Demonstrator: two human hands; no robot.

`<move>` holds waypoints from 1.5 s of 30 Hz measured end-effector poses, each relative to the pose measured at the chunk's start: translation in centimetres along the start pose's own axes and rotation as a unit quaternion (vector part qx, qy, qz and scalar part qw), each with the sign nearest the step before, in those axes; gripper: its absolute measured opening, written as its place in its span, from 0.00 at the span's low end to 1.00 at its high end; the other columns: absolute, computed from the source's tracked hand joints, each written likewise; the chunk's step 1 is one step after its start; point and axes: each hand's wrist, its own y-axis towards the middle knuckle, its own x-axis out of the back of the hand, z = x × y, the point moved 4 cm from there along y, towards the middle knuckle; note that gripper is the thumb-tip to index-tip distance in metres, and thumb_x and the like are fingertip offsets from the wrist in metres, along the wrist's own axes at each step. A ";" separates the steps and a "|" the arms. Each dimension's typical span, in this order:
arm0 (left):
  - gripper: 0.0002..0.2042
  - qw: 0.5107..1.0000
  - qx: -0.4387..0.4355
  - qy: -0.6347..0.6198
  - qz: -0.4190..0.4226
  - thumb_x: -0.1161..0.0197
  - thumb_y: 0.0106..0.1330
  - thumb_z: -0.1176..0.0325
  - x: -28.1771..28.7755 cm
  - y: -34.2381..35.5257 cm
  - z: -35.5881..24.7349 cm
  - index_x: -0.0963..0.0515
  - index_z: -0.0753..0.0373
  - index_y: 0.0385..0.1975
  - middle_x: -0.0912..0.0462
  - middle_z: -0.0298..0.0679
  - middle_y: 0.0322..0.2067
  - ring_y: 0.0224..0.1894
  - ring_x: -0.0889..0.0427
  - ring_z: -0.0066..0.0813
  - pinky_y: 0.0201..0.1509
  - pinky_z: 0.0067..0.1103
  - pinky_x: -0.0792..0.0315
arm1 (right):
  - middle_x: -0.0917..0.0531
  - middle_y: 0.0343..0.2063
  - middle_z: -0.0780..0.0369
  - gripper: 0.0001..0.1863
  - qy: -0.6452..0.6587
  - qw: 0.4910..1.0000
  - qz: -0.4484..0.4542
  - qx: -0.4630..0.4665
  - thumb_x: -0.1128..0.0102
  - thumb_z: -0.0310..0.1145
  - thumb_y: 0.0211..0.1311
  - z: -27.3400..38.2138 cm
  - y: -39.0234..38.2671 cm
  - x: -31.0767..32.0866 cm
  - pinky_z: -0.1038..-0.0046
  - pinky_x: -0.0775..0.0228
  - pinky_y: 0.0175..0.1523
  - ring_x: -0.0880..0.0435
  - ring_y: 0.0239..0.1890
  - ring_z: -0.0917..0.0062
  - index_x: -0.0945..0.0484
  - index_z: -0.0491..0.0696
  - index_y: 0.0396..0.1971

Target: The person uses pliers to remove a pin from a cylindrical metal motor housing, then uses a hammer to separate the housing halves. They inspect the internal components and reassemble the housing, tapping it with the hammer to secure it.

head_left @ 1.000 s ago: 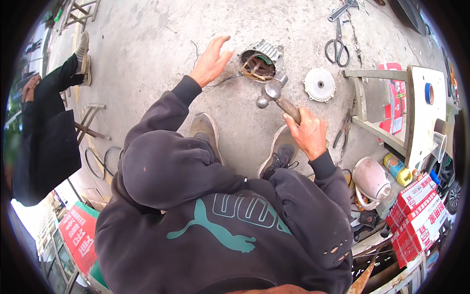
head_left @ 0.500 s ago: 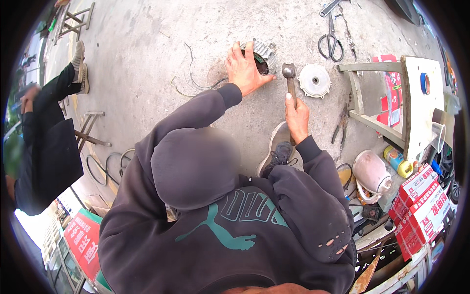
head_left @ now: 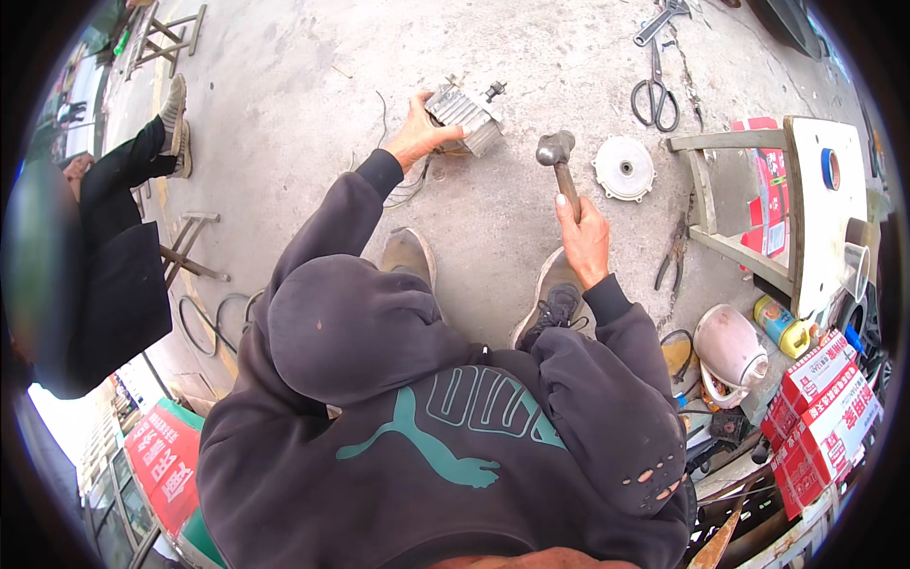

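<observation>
My left hand point(head_left: 420, 137) grips a ribbed silver motor housing point(head_left: 468, 116) on its side, thumb along the near face and fingers behind it. A dark shaft end sticks out at the housing's right. Thin wires point(head_left: 409, 190) trail on the ground beneath it. In my right hand point(head_left: 586, 239) is a ball-peen hammer point(head_left: 556, 149), closed round the wooden handle, its metal head pointing away from me. Right of the hammer lies a round pale metal end cover point(head_left: 609, 180) with small lugs and a central hole.
Scissors point(head_left: 655, 102), an adjustable wrench point(head_left: 661, 23) and pliers point(head_left: 672, 254) lie on the concrete. A wooden stool point(head_left: 801, 218) lies tipped at right, near a pinkish kettle point(head_left: 725, 341) and red-white cartons point(head_left: 820, 417). Another person's shoe point(head_left: 175, 114) shows at left.
My left hand has turned the motor housing from its open end to its ribbed side and moved it left. The hammer is still in my right hand. The view has shifted slightly.
</observation>
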 end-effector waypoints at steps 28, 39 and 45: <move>0.63 0.874 -0.082 0.467 0.103 0.18 0.38 0.38 0.7 -1.7 -1.7 0.43 0.84 0.63 0.30 0.70 0.56 0.59 0.25 0.60 0.66 0.37 0.30 | 0.17 0.23 0.56 0.23 -0.209 0.932 0.080 0.284 0.32 0.54 0.61 4.7 -2.1 0.3 0.59 0.28 0.28 0.15 0.25 0.60 0.24 0.47 0.32; 0.58 0.875 -0.067 0.470 0.096 0.20 0.43 0.41 -0.8 -3.5 -2.7 0.42 0.83 0.62 0.26 0.69 0.54 0.56 0.21 0.58 0.62 0.35 0.26 | 0.17 0.23 0.58 0.23 -0.275 0.869 0.167 0.376 0.35 0.55 0.63 5.4 -2.4 -0.8 0.64 0.24 0.27 0.14 0.24 0.64 0.25 0.47 0.32; 0.55 0.906 -0.040 0.410 0.101 0.21 0.45 0.41 -0.6 -2.3 -0.5 0.39 0.86 0.57 0.21 0.68 0.45 0.50 0.17 0.58 0.56 0.33 0.22 | 0.17 0.22 0.54 0.25 -0.304 0.894 0.090 0.318 0.37 0.56 0.64 5.4 -0.1 -0.2 0.61 0.25 0.27 0.15 0.22 0.60 0.26 0.46 0.30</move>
